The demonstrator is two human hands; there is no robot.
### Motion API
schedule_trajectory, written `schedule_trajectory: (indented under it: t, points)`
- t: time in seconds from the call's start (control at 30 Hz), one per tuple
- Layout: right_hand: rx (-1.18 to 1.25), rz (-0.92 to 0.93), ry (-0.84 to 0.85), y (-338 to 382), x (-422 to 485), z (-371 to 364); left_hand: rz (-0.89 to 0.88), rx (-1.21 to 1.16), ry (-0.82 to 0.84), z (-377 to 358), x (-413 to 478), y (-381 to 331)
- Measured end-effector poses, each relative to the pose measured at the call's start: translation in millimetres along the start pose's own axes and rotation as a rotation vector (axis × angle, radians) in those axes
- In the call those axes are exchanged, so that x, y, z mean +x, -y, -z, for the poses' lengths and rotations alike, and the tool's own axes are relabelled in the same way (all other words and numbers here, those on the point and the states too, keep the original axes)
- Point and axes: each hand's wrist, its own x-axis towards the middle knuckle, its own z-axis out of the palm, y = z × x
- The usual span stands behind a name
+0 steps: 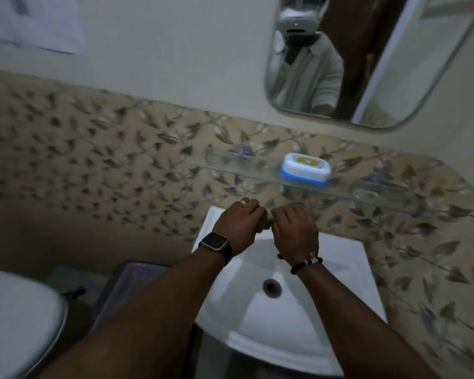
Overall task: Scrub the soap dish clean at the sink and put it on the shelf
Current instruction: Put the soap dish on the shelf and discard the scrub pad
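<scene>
The soap dish [306,169] is white with a blue base and holds a yellowish bar. It rests on the glass shelf [257,178] on the wall above the white sink [348,285]. Both my hands are below the shelf at the back rim of the basin. My left hand [238,221], with a ring and a watch on that wrist, has its fingers curled. My right hand [296,228], with a bead bracelet, meets it fingertip to fingertip. A small dull object [268,224] shows between them, too blurred to name. Neither hand touches the soap dish.
A mirror [394,77] hangs above the shelf at the upper right. A toilet lid [17,318] is at the lower left, and a grey bin or mat [137,280] stands beside the sink. The drain [272,288] sits in the basin's middle. Leaf-patterned tiles cover the wall.
</scene>
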Motion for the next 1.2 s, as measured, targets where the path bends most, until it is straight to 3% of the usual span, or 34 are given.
schedule_trajectory:
  t: [0.23, 0.43, 0.63, 0.73, 0.83, 0.97, 1.2]
  points:
    - [0.124, 0.24, 0.031, 129.1, 49.6, -17.1, 0.269, 0.101, -0.039, 59.2, -90.9, 96.1]
    - [0.22, 0.439, 0.201, 208.2, 61.2, -42.0, 0.566, 0.027, -0.112, 60.7, -173.7, 139.4]
    - [0.328, 0.596, 0.572, 262.0, 44.8, -93.4, 0.977, -0.245, -0.234, 7.9, -244.8, 158.6]
    - [0.398, 0.585, 0.766, 289.3, 34.9, -133.2, 1.312, -0.383, -0.252, -29.8, -270.1, 167.9]
    - [0.425, 0.55, 0.898, 311.4, 23.2, -187.3, 1.516, -0.487, -0.236, -77.2, -289.1, 183.9]
    - [0.402, 0.473, 1.013, 329.5, 13.3, -255.8, 1.529, -0.646, -0.243, -120.3, -303.2, 214.7]
    - [0.437, 0.408, 1.028, 361.0, 9.9, -343.0, 1.579, -0.597, -0.128, -176.8, -313.3, 277.5]
